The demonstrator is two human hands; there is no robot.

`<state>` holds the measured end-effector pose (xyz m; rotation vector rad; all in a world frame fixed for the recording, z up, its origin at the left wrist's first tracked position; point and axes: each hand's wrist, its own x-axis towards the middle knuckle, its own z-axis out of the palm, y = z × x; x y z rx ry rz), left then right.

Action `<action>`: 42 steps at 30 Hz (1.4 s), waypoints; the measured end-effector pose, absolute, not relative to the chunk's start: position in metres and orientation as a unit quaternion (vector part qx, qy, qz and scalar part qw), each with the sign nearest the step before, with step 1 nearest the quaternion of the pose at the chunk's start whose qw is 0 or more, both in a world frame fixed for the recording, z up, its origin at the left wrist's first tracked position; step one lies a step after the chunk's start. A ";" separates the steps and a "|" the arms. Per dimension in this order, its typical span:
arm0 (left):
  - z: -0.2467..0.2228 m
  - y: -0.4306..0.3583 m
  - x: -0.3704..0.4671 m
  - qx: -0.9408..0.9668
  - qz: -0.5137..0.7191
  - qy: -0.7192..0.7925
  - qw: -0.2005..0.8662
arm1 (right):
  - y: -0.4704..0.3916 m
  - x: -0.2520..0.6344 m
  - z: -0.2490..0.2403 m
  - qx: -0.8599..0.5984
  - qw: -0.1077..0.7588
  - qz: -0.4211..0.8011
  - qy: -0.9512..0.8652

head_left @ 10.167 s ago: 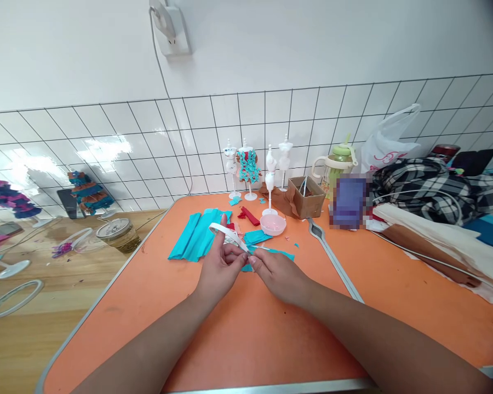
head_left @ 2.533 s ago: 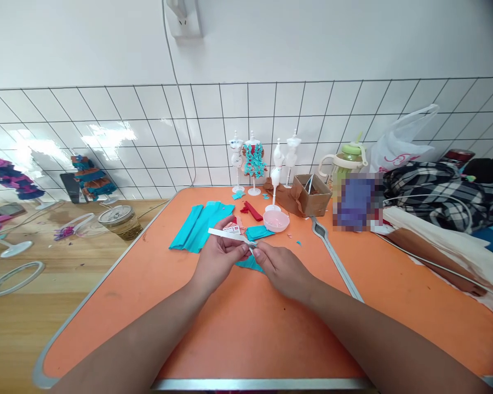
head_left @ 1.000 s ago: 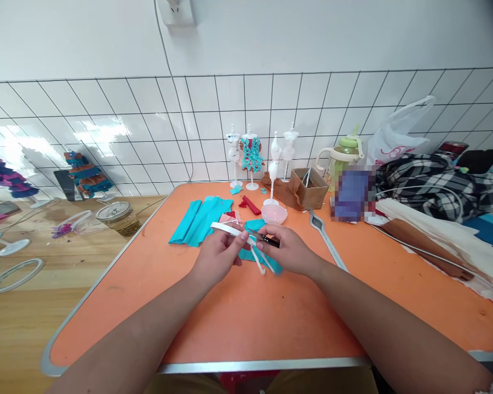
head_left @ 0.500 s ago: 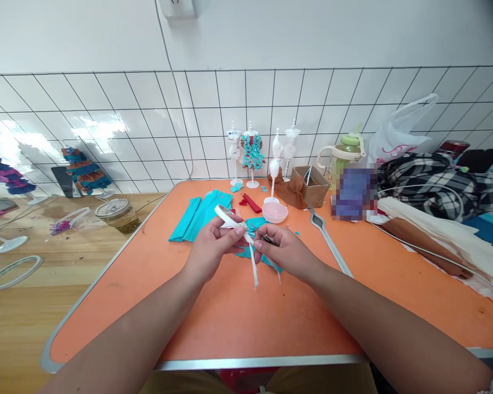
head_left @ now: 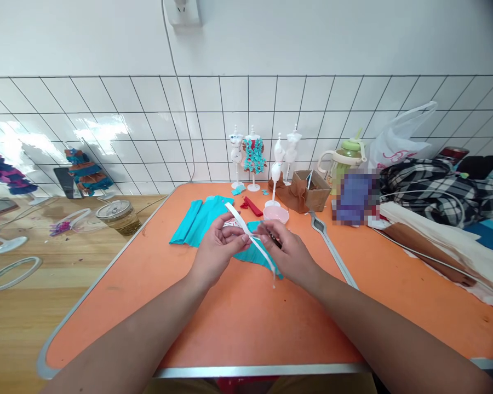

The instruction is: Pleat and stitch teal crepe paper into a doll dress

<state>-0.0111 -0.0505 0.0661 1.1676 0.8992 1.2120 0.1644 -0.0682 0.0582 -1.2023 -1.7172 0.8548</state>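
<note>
Between my two hands runs a narrow white strip (head_left: 265,254), its lower end hanging over the table. My left hand (head_left: 219,243) pinches the strip, with a white roll edge (head_left: 237,219) slanting up above its fingers. My right hand (head_left: 290,249) is closed round a small dark tool (head_left: 274,238), probably tweezers, its fingertips beside the strip. Turquoise crepe paper (head_left: 203,216) lies behind my left hand, and another turquoise piece (head_left: 255,255) is under the hands. A pink bowl (head_left: 276,213) stands just behind my right hand.
White mini dress forms (head_left: 292,150) stand at the back, one dressed in turquoise ruffles (head_left: 254,156). A cardboard box (head_left: 317,191), a green-lidded jug (head_left: 348,156) and a grey strap-like object (head_left: 332,251) are to the right. A lidded jar (head_left: 119,217) stands left.
The white roll has turned edge-on in my left hand. The strip's hanging end has swung right, toward my right hand. The view has tilted slightly up.
</note>
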 end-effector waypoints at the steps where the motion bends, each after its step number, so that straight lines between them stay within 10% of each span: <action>1: 0.066 -0.050 -0.011 0.496 0.535 0.391 0.562 | -0.068 0.165 0.058 -0.485 0.440 0.297 -0.695; 6: 0.068 -0.048 -0.015 0.484 0.575 0.392 0.530 | -0.070 0.167 0.061 -0.487 0.436 0.232 -0.721; 17: 0.067 -0.052 -0.011 0.491 0.570 0.379 0.538 | -0.076 0.165 0.058 -0.438 0.276 0.518 -0.680; 27: 0.067 -0.052 -0.011 0.500 0.571 0.381 0.528 | -0.076 0.167 0.061 -0.482 0.305 0.211 -0.794; 42: 0.064 -0.052 -0.010 0.510 0.571 0.369 0.527 | -0.078 0.155 0.054 -0.461 0.293 0.327 -0.771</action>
